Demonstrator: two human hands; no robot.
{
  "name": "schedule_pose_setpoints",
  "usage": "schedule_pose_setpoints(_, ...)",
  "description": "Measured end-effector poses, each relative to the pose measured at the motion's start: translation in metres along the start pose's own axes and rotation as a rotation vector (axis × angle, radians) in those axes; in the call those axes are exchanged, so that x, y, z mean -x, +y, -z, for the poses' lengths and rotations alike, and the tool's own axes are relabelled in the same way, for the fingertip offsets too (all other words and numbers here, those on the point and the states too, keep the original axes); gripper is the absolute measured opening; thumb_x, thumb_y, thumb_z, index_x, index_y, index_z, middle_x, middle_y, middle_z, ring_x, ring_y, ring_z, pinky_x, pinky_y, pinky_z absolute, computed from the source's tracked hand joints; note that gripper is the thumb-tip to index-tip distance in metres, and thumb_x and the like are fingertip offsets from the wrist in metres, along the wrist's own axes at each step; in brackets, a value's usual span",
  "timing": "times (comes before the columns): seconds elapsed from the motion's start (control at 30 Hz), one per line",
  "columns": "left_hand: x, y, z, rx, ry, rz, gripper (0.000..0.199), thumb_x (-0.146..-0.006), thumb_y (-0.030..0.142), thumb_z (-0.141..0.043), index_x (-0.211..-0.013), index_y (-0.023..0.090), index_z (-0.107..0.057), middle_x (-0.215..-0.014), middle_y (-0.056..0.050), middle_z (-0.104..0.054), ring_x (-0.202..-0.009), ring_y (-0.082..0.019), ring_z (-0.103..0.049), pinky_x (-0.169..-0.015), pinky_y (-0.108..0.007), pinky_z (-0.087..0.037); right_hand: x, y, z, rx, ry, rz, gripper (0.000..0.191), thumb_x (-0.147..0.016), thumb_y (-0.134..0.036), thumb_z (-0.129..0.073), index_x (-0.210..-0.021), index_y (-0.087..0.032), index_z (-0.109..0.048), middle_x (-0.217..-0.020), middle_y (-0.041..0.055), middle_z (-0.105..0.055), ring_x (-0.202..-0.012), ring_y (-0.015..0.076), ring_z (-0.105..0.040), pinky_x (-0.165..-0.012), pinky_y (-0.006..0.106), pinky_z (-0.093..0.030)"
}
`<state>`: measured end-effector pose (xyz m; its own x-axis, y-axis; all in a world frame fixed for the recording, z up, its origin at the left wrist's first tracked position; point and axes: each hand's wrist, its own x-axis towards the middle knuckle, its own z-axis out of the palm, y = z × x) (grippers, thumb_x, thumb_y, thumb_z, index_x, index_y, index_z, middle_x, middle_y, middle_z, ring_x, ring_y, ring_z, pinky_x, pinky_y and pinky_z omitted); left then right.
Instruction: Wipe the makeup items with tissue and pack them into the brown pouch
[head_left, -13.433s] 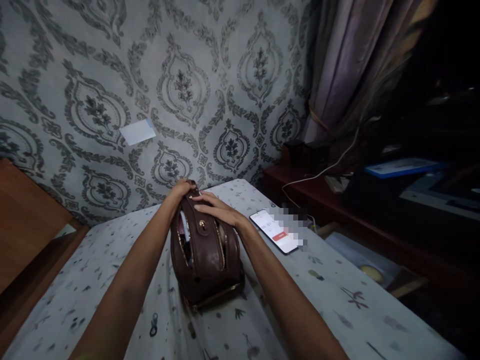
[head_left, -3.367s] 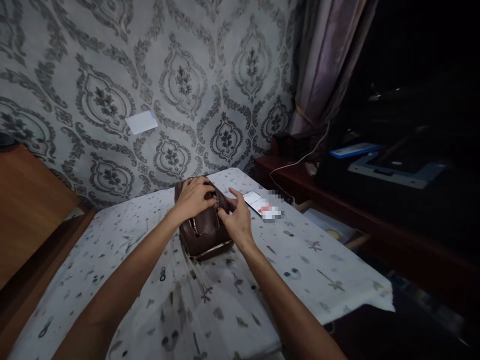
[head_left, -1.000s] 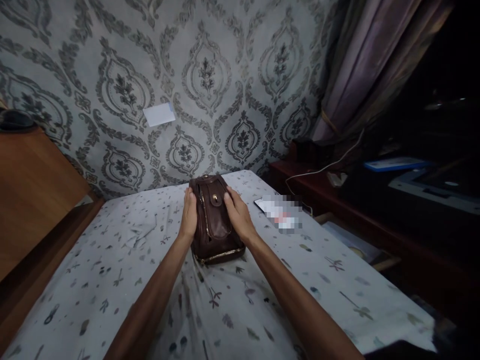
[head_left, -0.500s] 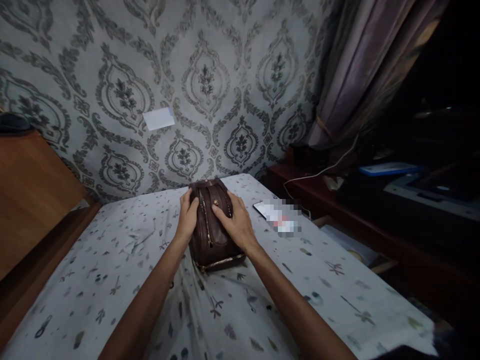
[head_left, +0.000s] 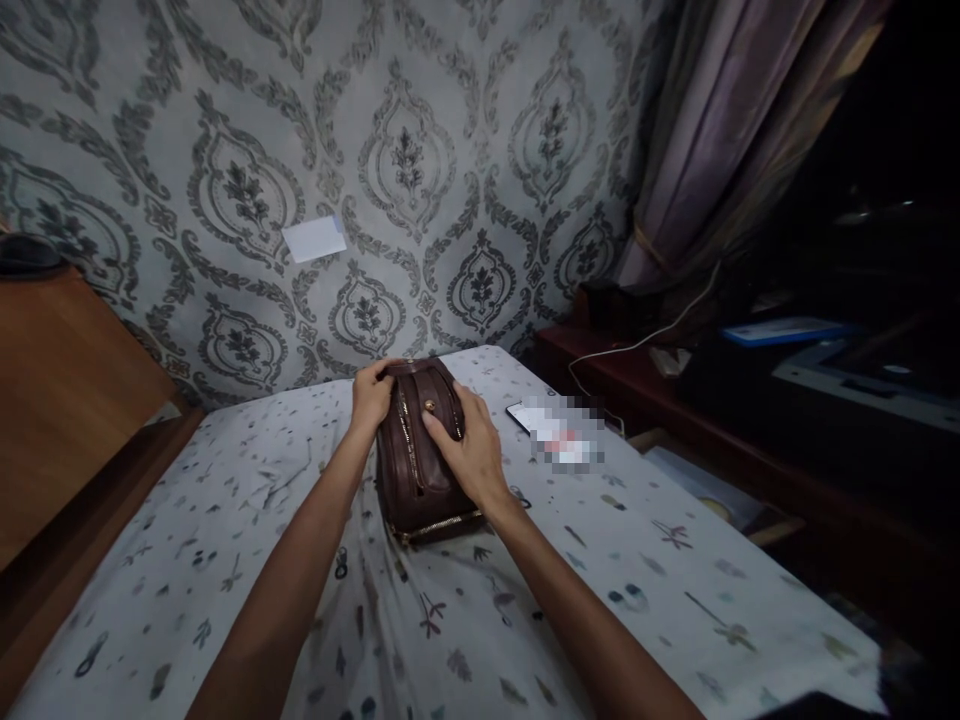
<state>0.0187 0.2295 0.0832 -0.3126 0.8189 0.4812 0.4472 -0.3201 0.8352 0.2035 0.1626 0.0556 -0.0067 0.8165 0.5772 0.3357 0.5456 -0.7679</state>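
Note:
A dark brown leather bag (head_left: 427,480) with gold zips and a round gold stud lies on the patterned white sheet (head_left: 247,560). At its far left corner, my left hand (head_left: 370,398) is closed on the edge, the fingertips partly hidden behind the bag. My right hand (head_left: 476,450) grips the right side, thumb resting on top just below the stud and fingers along the far right edge. One long zip runs down the bag's face between my hands, and another crosses its near end.
A phone (head_left: 519,414), partly blurred out, lies to the right of the bag. Beyond it are a dark red cabinet (head_left: 559,345), a white cable (head_left: 622,352) and an open drawer (head_left: 772,530). A wooden panel (head_left: 67,400) stands at left, and patterned wallpaper (head_left: 405,200) covers the wall behind.
My left hand has slid from the bag's upper left side to its far left corner, its fingers now curled there. The right hand keeps nearly the same hold, and the bag stays in place.

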Motion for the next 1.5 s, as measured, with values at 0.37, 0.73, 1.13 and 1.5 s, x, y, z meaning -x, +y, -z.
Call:
schedule_pose_setpoints(0.37, 0.006, 0.002, -0.002, 0.163, 0.162, -0.058, 0.015, -0.078, 0.030, -0.057, -0.076, 0.017, -0.065, -0.076, -0.003, -0.070, -0.074, -0.018, -0.062, -0.074, -0.028, -0.048, 0.001, 0.006, -0.003, 0.036, 0.038, 0.058, 0.065, -0.088, -0.058, -0.057, -0.139, -0.017, -0.052, -0.135, 0.0177, -0.058, -0.128, 0.0313, -0.054, -0.109, 0.051, -0.044)
schedule_pose_setpoints(0.73, 0.017, 0.014, -0.004, 0.206, 0.188, -0.093, 0.021, -0.078, 0.037, -0.055, -0.077, 0.018, -0.063, -0.078, -0.004, -0.070, -0.075, -0.018, -0.063, -0.077, -0.028, -0.049, 0.000, 0.008, -0.003, 0.028, 0.021, 0.045, 0.069, -0.088, -0.058, -0.058, -0.141, -0.014, -0.049, -0.137, 0.0186, -0.056, -0.130, 0.0313, -0.052, -0.111, 0.051, -0.043)
schedule_pose_setpoints(1.13, -0.010, 0.050, -0.002, -0.171, -0.146, -0.077, 0.023, -0.067, 0.039, -0.070, -0.076, 0.019, -0.068, -0.074, -0.001, -0.065, -0.078, -0.021, -0.059, -0.078, -0.031, -0.046, 0.000, 0.001, -0.001, 0.043, 0.025, 0.014, 0.061, -0.085, -0.053, -0.063, -0.129, -0.012, -0.061, -0.137, 0.0200, -0.058, -0.131, 0.0332, -0.053, -0.112, 0.050, -0.043)
schedule_pose_setpoints(1.5, -0.030, 0.053, -0.026, -0.260, -0.480, 0.015, 0.025, -0.063, 0.038, -0.069, -0.074, 0.016, -0.070, -0.061, 0.002, -0.062, -0.058, -0.016, -0.053, -0.057, -0.027, -0.041, 0.001, -0.002, 0.001, 0.074, -0.004, -0.017, 0.064, -0.084, -0.051, -0.066, -0.134, -0.013, -0.059, -0.141, 0.0200, -0.056, -0.134, 0.0323, -0.051, -0.113, 0.047, -0.042)
